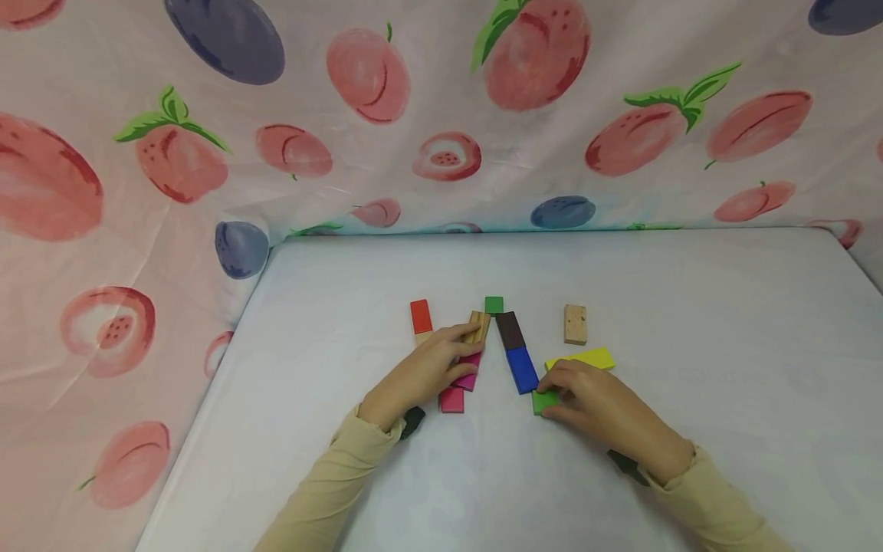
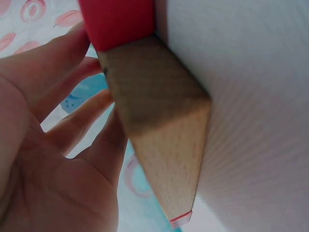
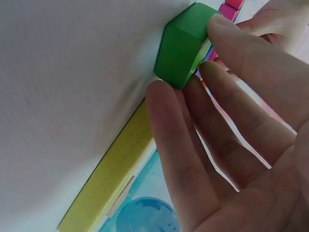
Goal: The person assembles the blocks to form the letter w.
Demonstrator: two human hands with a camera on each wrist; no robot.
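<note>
Toy blocks lie on the white table in two slanting rows below a small dark green block [image 1: 494,304]. In the head view my left hand [image 1: 424,372] rests its outstretched fingers on a wooden block [image 1: 477,318] and its thumb at a magenta block [image 1: 467,381]. A pink block [image 1: 451,400] sits just below. The other row has a dark brown block [image 1: 510,331] and a blue block [image 1: 522,371]. At its lower end my right hand [image 1: 596,399] pinches a bright green block [image 1: 543,402] between thumb and fingers; the right wrist view shows this block [image 3: 179,48] up close.
A yellow block [image 1: 596,357] lies beside my right hand, with a loose wooden block [image 1: 575,324] above it. Left of the rows, a red block [image 1: 420,315] touches a pale wooden block [image 1: 423,337], partly hidden by my left hand. A fruit-print cloth [image 1: 441,92] hangs behind the table.
</note>
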